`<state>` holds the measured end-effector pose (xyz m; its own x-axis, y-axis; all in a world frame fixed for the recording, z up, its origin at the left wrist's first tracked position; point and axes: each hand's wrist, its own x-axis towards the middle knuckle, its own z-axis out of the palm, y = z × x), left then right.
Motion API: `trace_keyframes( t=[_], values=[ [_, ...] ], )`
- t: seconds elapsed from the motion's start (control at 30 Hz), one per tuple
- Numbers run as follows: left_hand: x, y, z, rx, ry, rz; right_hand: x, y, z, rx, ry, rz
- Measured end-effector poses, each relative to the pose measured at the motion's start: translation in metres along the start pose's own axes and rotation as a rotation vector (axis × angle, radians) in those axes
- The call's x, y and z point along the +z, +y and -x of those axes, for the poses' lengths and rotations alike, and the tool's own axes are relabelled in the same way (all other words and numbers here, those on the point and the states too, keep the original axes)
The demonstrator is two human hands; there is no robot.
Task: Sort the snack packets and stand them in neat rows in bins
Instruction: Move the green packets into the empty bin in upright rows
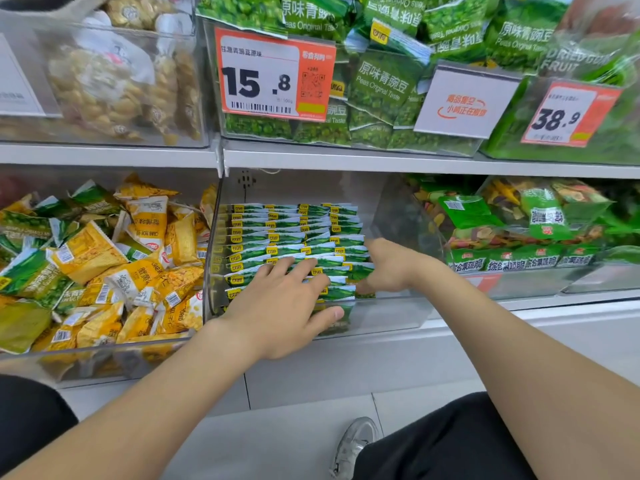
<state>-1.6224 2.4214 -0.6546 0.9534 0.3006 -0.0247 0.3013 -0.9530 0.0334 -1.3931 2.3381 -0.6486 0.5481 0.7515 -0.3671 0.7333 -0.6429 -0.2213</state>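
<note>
Green pea packets (294, 230) stand on edge in tidy rows inside a clear bin (398, 317) on the lower shelf, in the middle of the head view. My left hand (280, 306) lies flat on the front rows with fingers spread, its thumb against the frontmost packet at the bin's front wall. My right hand (388, 265) reaches in from the right and presses the side of the rows with its fingers, which are partly hidden behind the packets.
A clear bin (69, 362) to the left holds a loose heap of yellow and green packets (104, 258). On the right sits a bin of mixed vegetable crisps (519, 230). The upper shelf carries pea bags (381, 81) behind price tags (273, 74). My knees and a shoe (356, 445) are below.
</note>
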Motion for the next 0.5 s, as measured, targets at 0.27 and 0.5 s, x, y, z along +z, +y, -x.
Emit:
trace_keyframes(
  t=[0.27,0.5],
  values=[
    [0.003,-0.003,0.0,0.027,0.036,0.054,0.004,-0.001,-0.002,0.042,0.059,-0.101],
    [0.001,-0.007,0.012,0.049,0.224,0.222,-0.016,-0.014,0.033,-0.001,0.125,0.011]
  ],
)
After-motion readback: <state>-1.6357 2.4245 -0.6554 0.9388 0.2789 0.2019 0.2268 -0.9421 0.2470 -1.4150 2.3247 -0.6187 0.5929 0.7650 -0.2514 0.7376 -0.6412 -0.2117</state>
